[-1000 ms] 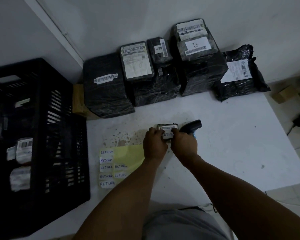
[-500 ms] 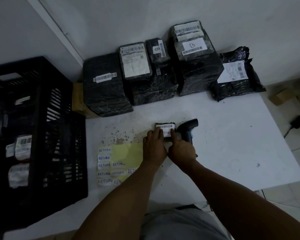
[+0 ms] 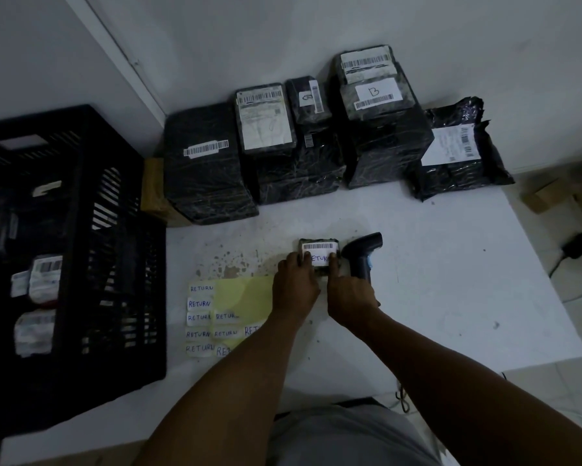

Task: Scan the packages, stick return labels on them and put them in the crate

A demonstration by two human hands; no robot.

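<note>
Fingertips of both hands lie on a white handwritten RETURN label [image 3: 319,259] stuck to the top of a small black-wrapped package [image 3: 319,252], just under its barcode strip. The left hand [image 3: 294,285] has its fingers fairly straight, pressing down on the label's left end and the package's left edge; the right hand [image 3: 350,294] reaches a fingertip onto the label's right end, with the other fingers curled loosely behind it, and I cannot tell whether they touch the package. The package sits on the white table [image 3: 451,280], near its middle. Just to its right, touching or nearly so, a black handheld barcode scanner [image 3: 363,255] lies on the table, partly under the right hand. To the left of the hands is a yellow backing sheet [image 3: 245,294] carrying more RETURN stickers along its left and lower parts. Along the wall behind stands a row of larger black-wrapped packages [image 3: 293,146] with barcode labels, and a black mailer bag [image 3: 457,156] at the right end. At the far left is a black slatted crate [image 3: 114,250], with several labelled packages already inside it.
</note>
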